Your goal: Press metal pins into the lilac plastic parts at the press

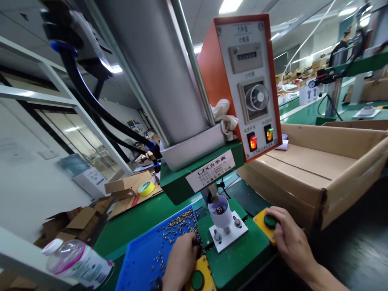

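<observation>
My left hand (pixel 181 258) is closed at the right edge of a blue tray (pixel 136 258) with many small metal fittings (pixel 182 223) strewn in it. Its fingertips are partly hidden, with something dark beside them. Just below it is a yellow button box with a green button (pixel 198 279). My right hand (pixel 291 238) grips another yellow button box (pixel 263 226), fingers at its green button (pixel 269 220). Between my hands, a white plastic cup-shaped part (pixel 220 214) stands upright on a bolted metal plate (pixel 228 236), under the ram (pixel 211 194) of a press. Small metal pieces show inside it.
The press's green head (pixel 172 182) and grey cylinder (pixel 151 68) loom above, beside an orange control box (pixel 257 93) with lit switches. A large cardboard box (pixel 303 169) stands right. Left are a plastic bottle (pixel 79 262) and yellow tape roll (pixel 146 188).
</observation>
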Tool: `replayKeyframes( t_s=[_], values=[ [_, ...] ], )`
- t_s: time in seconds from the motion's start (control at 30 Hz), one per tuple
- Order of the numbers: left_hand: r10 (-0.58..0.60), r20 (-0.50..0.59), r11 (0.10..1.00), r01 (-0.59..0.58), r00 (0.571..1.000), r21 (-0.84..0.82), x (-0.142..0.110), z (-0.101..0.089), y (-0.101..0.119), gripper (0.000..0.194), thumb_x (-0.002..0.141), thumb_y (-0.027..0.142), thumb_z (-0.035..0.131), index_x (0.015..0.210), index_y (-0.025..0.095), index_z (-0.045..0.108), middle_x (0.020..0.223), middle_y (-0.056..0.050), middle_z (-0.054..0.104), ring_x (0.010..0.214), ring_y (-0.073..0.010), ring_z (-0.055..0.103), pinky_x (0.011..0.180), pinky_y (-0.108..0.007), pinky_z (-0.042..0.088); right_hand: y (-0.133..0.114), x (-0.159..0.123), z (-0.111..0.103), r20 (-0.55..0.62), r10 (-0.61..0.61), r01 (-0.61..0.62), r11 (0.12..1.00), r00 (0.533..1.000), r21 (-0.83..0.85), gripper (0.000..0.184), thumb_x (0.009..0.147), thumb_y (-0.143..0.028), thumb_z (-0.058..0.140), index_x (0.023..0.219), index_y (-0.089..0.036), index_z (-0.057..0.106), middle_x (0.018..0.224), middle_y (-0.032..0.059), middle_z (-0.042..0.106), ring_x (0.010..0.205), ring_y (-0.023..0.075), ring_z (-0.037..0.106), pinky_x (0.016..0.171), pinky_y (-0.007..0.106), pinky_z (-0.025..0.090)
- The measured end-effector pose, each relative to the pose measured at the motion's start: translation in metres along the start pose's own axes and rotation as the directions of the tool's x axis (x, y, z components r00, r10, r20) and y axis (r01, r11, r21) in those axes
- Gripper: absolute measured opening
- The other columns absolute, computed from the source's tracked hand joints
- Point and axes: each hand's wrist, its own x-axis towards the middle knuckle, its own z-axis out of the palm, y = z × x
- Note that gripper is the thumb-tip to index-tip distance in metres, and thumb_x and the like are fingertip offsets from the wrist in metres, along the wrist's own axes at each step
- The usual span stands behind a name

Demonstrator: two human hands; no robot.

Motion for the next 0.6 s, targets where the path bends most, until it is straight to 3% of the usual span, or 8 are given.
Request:
replayKeyframes(
  t_s=[0.1, 0.2, 0.3, 0.37, 0.43, 0.5, 0.57, 0.6],
  values=[
    [-0.044, -0.052, 0.999, 0.045, 0.998, 0.017, -0.002, 0.004, 0.0, 0.021, 0.081, 0.012, 0.043, 0.08, 0.021, 0.062, 0.089, -0.005, 0.071, 0.08, -0.0168, 0.062, 0.066, -0.026, 0.036, -0.025, 0.01, 0.0, 0.036, 0.11, -0.113, 0.99, 0.993, 0.082, 0.027, 0.092, -0.023, 0.041, 0.117, -0.024, 0.051, 0.114, 0.0074, 0.058, 0.104, 0.0208, 0.06, 0.087, 0.036, 0.051],
    [-0.072, -0.072, 0.995, 0.076, 0.995, 0.058, -0.002, 0.005, 0.002, 0.021, 0.086, 0.018, 0.04, 0.084, 0.021, 0.061, 0.089, -0.007, 0.07, 0.079, -0.0187, 0.062, 0.064, -0.028, 0.033, -0.058, 0.032, 0.007, 0.166, 0.148, -0.194, 0.931, 0.975, 0.31, 0.037, 0.091, -0.025, 0.047, 0.127, -0.025, 0.043, 0.121, 0.0075, 0.056, 0.111, 0.0205, 0.057, 0.094, 0.036, 0.049],
    [-0.079, -0.064, 0.992, 0.085, 0.995, 0.089, 0.001, 0.005, 0.001, 0.021, 0.089, 0.021, 0.039, 0.086, 0.021, 0.06, 0.084, -0.005, 0.07, 0.078, -0.0175, 0.062, 0.063, -0.027, 0.033, -0.088, 0.062, 0.02, 0.391, 0.074, -0.294, 0.79, 0.917, 0.538, 0.063, 0.085, -0.023, 0.056, 0.141, -0.026, 0.026, 0.13, 0.0085, 0.052, 0.116, 0.0206, 0.055, 0.097, 0.036, 0.047],
    [-0.084, -0.059, 0.991, 0.089, 0.995, 0.103, 0.002, 0.006, 0.0, 0.02, 0.089, 0.021, 0.039, 0.086, 0.022, 0.059, 0.082, -0.004, 0.07, 0.079, -0.0165, 0.062, 0.064, -0.026, 0.033, -0.103, 0.077, 0.031, 0.444, 0.038, -0.351, 0.674, 0.895, 0.65, 0.071, 0.082, -0.021, 0.059, 0.143, -0.026, 0.022, 0.125, 0.0079, 0.055, 0.108, 0.0195, 0.059, 0.094, 0.035, 0.048],
    [-0.094, -0.061, 0.989, 0.1, 0.994, 0.112, 0.002, 0.006, -0.001, 0.019, 0.09, 0.022, 0.039, 0.086, 0.021, 0.058, 0.084, -0.004, 0.07, 0.08, -0.0166, 0.063, 0.065, -0.026, 0.034, -0.112, 0.078, 0.039, 0.345, 0.116, -0.342, 0.604, 0.931, 0.72, 0.07, 0.082, -0.021, 0.06, 0.142, -0.027, 0.024, 0.123, 0.0079, 0.057, 0.105, 0.0196, 0.061, 0.093, 0.035, 0.049],
    [-0.107, -0.063, 0.987, 0.114, 0.992, 0.111, 0.001, 0.007, -0.002, 0.019, 0.09, 0.022, 0.039, 0.086, 0.021, 0.057, 0.087, -0.004, 0.071, 0.08, -0.0172, 0.063, 0.065, -0.026, 0.035, -0.115, 0.061, 0.044, 0.153, 0.22, -0.26, 0.627, 0.963, 0.735, 0.066, 0.082, -0.023, 0.061, 0.139, -0.027, 0.028, 0.128, 0.0098, 0.053, 0.113, 0.0234, 0.058, 0.096, 0.039, 0.048],
    [-0.117, -0.063, 0.988, 0.123, 0.991, 0.097, 0.0, 0.007, -0.002, 0.019, 0.09, 0.023, 0.038, 0.087, 0.021, 0.057, 0.09, -0.005, 0.071, 0.082, -0.0176, 0.064, 0.066, -0.026, 0.037, -0.113, 0.029, 0.044, 0.044, 0.194, -0.166, 0.675, 0.98, 0.719, 0.06, 0.081, -0.026, 0.064, 0.134, -0.028, 0.036, 0.131, 0.0107, 0.052, 0.119, 0.0276, 0.055, 0.097, 0.043, 0.049],
    [-0.119, -0.059, 0.989, 0.123, 0.991, 0.086, -0.001, 0.007, -0.001, 0.02, 0.09, 0.022, 0.038, 0.088, 0.021, 0.057, 0.091, -0.005, 0.071, 0.082, -0.0176, 0.064, 0.067, -0.026, 0.038, -0.111, 0.01, 0.043, 0.054, 0.131, -0.129, 0.676, 0.99, 0.725, 0.055, 0.08, -0.027, 0.065, 0.13, -0.029, 0.041, 0.127, 0.0098, 0.056, 0.115, 0.0281, 0.057, 0.093, 0.043, 0.052]
  ],
)
